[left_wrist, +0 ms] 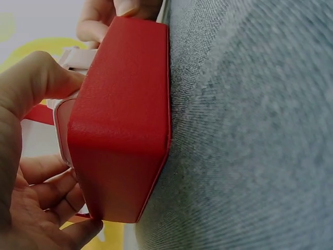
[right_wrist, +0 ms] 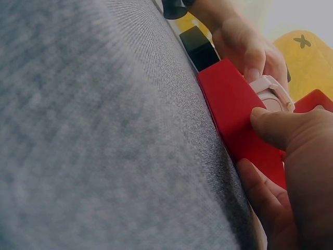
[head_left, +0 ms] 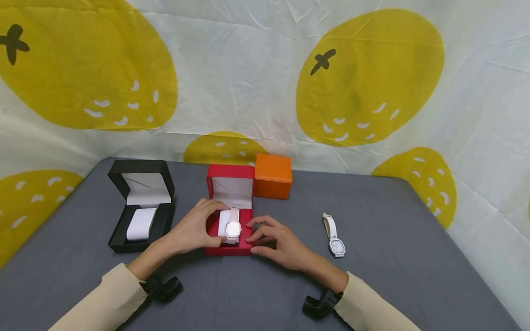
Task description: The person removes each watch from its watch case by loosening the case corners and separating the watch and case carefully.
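A red watch box stands with its lid up, centre of the table. In it sits a white cushion with a pink-strapped watch around it, its dial facing up. My left hand spans the cushion, thumb at the front end and fingers at the back end. In the left wrist view that thumb tip goes down behind the rim of the red box. On the other side my right hand holds the box's right front corner, its thumb at the front rim in the right wrist view and its fingers along the side.
Left of the red box, an open black watch box holds a bare white cushion. Behind to the right is a closed orange box. A white-strapped watch lies farther right on the grey table. A patterned cloth hangs behind.
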`<state>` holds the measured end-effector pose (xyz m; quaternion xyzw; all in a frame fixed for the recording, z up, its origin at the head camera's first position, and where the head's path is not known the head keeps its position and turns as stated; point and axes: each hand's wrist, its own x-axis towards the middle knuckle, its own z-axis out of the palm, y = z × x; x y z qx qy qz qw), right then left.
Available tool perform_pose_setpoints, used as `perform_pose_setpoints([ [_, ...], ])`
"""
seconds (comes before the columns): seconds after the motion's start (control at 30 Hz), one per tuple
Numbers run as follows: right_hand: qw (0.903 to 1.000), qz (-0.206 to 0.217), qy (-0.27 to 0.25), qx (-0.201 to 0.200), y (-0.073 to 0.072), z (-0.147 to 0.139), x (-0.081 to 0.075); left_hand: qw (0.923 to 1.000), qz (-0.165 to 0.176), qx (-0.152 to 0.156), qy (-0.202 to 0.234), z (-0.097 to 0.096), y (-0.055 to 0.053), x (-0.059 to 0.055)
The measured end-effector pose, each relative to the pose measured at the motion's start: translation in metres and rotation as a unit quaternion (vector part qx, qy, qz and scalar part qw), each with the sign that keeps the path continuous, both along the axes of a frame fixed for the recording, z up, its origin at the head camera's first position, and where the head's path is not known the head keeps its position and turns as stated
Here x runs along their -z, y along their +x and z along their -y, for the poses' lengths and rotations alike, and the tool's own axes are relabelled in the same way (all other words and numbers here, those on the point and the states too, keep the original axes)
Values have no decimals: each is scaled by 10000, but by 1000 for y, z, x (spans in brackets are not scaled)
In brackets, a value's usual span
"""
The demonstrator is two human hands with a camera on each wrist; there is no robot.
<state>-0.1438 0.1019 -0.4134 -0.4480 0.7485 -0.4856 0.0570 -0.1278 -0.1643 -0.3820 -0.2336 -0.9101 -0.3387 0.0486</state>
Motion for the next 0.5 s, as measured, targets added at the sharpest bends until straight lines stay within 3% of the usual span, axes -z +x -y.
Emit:
perform_pose_setpoints([
  [0.5, 9998, -45, 173, 103, 0, -2, 2, 10000, -3, -35, -43, 0, 1, -1],
])
